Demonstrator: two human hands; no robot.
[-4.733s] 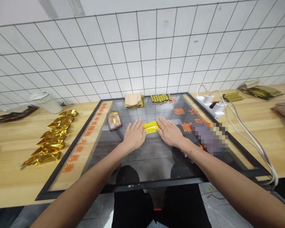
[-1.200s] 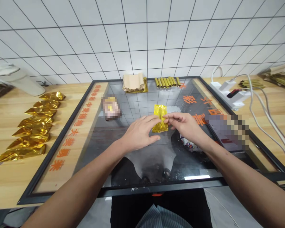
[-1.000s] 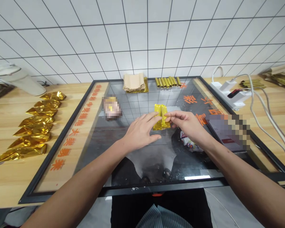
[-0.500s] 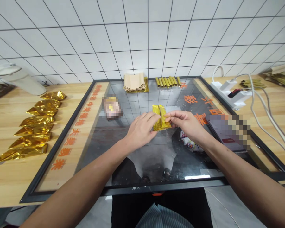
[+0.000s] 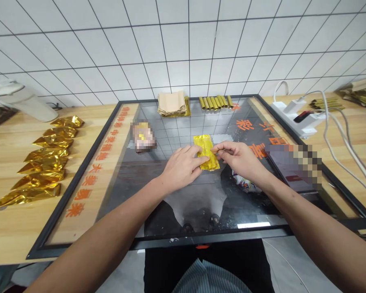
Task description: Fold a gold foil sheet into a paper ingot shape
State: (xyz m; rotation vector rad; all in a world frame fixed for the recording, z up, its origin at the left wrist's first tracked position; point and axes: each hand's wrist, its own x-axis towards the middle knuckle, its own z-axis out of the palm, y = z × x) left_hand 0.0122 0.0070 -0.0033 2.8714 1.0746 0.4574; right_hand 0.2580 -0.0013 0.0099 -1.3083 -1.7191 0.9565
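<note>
Gold foil (image 5: 205,145) on glass top (image 5: 186,199), approx. ctr, betw. both hands. L hand (image 5: 181,165): fingers slightly parted, tips on foil, prob. to steady it — grip can't be confirmed. R hand (image 5: 240,159): thumb & index pinching R edge, presumably for control. Long axis roughly front-to-back, far end angled L.

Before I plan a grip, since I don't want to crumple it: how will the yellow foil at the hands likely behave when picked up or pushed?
The foil is probably light and floppy, as it looks thin and creased. It may slide easily if pushed, since the glass under it looks smooth and reflective. Lying nearly flat, it seems unlikely to roll.
</note>
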